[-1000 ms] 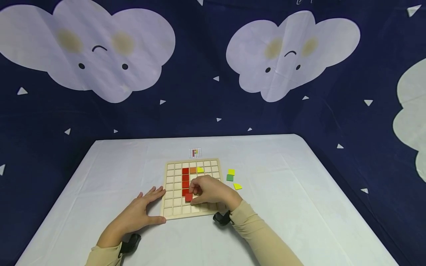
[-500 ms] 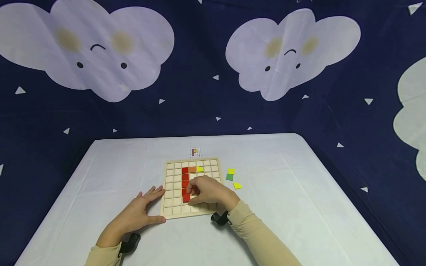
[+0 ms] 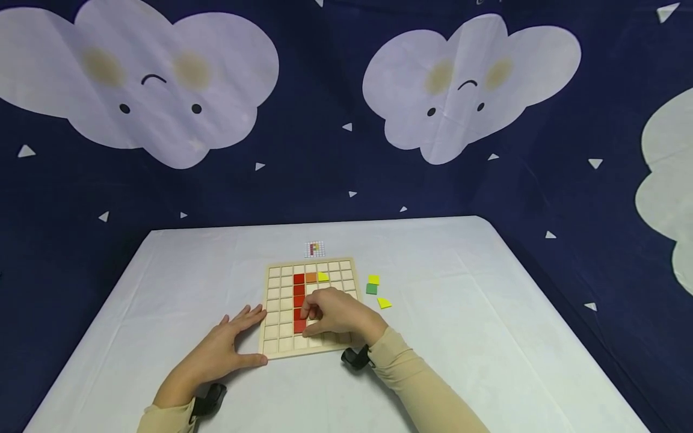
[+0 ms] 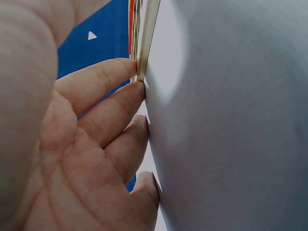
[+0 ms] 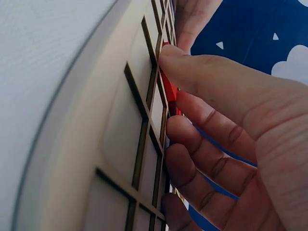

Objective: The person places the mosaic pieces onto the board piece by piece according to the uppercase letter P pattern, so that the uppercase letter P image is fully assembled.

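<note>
A square wooden grid board (image 3: 286, 345) lies on the white table. Down one of its columns runs a line of red square tiles (image 3: 299, 290), with an orange tile (image 3: 311, 277) and a yellow rounded tile (image 3: 323, 276) beside the top one. My right hand (image 3: 340, 313) is over the board, thumb and index finger at the lowest red tile (image 3: 299, 327); in the right wrist view they pinch this red tile (image 5: 169, 88) at the grid. My left hand (image 3: 216, 350) rests on the table, its extended fingertips and thumb touching the board's left edge (image 4: 149, 33).
Right of the board lie a yellow square tile (image 3: 373, 279), a green square tile (image 3: 371, 289) and a yellow rounded tile (image 3: 384, 303). Behind the board is a small printed grid card (image 3: 314, 249). A dark blue cloud-patterned cloth (image 3: 319, 192) hangs behind the table.
My right hand has shifted slightly left and down with the lowest red tile, which went from sitting askew to lining up below the others. My left hand has stayed at the board's edge.
</note>
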`<state>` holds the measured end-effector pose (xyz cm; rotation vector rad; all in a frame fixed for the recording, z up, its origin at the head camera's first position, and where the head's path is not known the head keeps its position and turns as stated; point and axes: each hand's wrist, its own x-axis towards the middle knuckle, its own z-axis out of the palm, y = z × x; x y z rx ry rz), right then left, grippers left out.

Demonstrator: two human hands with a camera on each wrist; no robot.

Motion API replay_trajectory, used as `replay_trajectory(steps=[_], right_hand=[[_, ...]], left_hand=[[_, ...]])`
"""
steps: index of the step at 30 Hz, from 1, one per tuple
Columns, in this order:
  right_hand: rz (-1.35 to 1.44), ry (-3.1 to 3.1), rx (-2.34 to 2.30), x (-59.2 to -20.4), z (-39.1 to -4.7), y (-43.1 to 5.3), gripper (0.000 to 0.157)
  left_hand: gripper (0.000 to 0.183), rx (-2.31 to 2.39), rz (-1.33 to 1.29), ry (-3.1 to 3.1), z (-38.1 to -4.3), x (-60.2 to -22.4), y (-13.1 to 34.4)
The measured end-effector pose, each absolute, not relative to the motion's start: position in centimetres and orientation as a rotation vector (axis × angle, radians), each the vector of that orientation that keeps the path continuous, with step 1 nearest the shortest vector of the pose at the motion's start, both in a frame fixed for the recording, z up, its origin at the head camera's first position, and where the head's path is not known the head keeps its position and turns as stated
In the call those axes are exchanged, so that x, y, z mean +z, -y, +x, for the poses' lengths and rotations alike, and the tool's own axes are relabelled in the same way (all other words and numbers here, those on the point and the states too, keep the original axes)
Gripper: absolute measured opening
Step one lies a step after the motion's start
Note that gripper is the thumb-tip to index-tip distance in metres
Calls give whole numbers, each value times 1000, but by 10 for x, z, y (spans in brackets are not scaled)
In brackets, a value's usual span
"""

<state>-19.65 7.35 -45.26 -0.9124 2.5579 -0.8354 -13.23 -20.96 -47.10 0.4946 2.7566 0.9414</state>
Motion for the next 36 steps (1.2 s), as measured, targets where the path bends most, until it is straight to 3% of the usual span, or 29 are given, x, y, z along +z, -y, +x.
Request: replay_trajectory(steps=[26,36], right_hand=[[-949,-2567,-785,-451,-195,-74,16],[-955,-2573,-894,-443,-211,-94,9]], left_hand=[[98,954,509,-2753,-132,-473,208],[98,952,511,-2770,-133,-472,209]])
